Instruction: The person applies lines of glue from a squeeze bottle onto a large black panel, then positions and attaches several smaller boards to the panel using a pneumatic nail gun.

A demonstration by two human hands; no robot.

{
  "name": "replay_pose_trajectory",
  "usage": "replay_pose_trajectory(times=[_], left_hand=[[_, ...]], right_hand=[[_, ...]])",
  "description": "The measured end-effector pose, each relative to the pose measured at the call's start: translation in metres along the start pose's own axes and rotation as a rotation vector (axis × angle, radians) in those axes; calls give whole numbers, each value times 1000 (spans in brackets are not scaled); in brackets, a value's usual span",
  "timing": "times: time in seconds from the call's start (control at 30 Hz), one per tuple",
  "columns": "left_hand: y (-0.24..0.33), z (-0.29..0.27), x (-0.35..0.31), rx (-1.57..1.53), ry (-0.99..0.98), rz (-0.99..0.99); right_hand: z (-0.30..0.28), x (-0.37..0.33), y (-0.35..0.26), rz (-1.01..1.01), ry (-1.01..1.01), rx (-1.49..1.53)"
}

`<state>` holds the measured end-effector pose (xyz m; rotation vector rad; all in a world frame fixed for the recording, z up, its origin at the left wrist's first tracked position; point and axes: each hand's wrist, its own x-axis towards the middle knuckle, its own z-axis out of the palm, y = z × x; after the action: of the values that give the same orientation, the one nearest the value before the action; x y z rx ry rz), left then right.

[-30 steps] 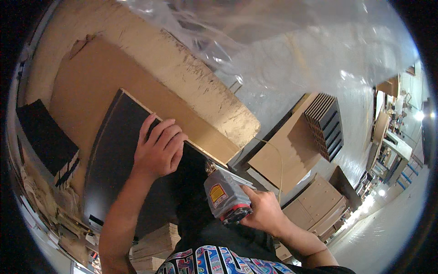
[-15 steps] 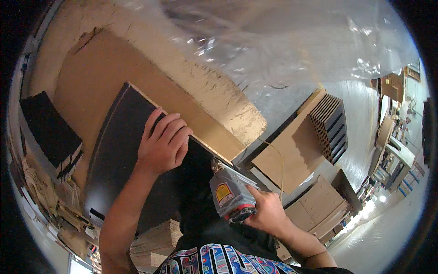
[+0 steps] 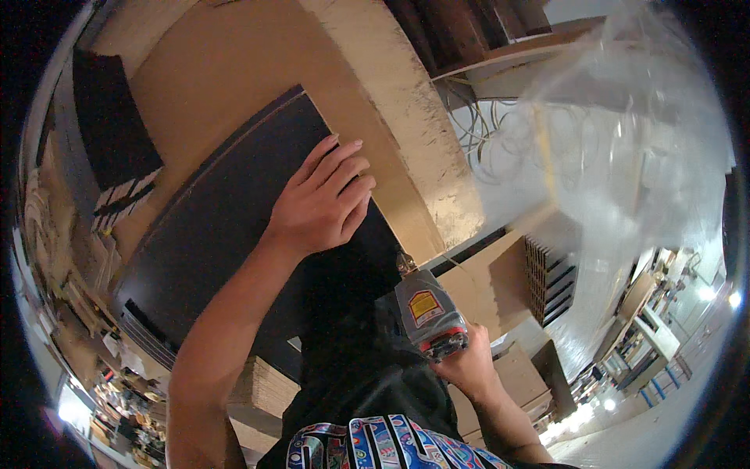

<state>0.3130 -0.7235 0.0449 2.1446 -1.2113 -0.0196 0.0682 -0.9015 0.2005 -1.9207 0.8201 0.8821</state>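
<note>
Chipboard workbench now fills more of the view — the head has tilted. Left hand stays flat, fingers together, on the dark panel; right hand still grips the grey power tool beside it.

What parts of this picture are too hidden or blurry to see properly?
- Head view: the tip of the grey power tool is hidden where it meets the dark panel.
- The right hand shows only partly; the tool's body covers its grip.
- The panel's near end vanishes under the left hand, arm and dark clothing.
- The clear plastic sheet blurs what lies behind it.
- The far workshop corner is too small to make out.
</note>
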Motion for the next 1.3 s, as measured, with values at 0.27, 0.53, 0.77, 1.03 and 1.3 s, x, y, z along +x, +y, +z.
replay_pose_trajectory(times=[0.27, 0.53, 0.77, 1.03, 1.3], left_hand=[[-1, -2, -4, 12, -70, -10], [0, -3, -2, 11, -85, -12], [0, -1, -3, 9, -76, -9], [-1, 1, -4, -5, -41, 6], [-1, 4, -4, -15, 7, 17]], right_hand=[[-2, 1, -3, -47, 47, -2], [-1, 3, -3, -83, 67, 23], [-4, 3, -13, -68, 46, 18], [-3, 2, -8, -119, 53, -56], [4, 0, 2, -114, -43, 36]])
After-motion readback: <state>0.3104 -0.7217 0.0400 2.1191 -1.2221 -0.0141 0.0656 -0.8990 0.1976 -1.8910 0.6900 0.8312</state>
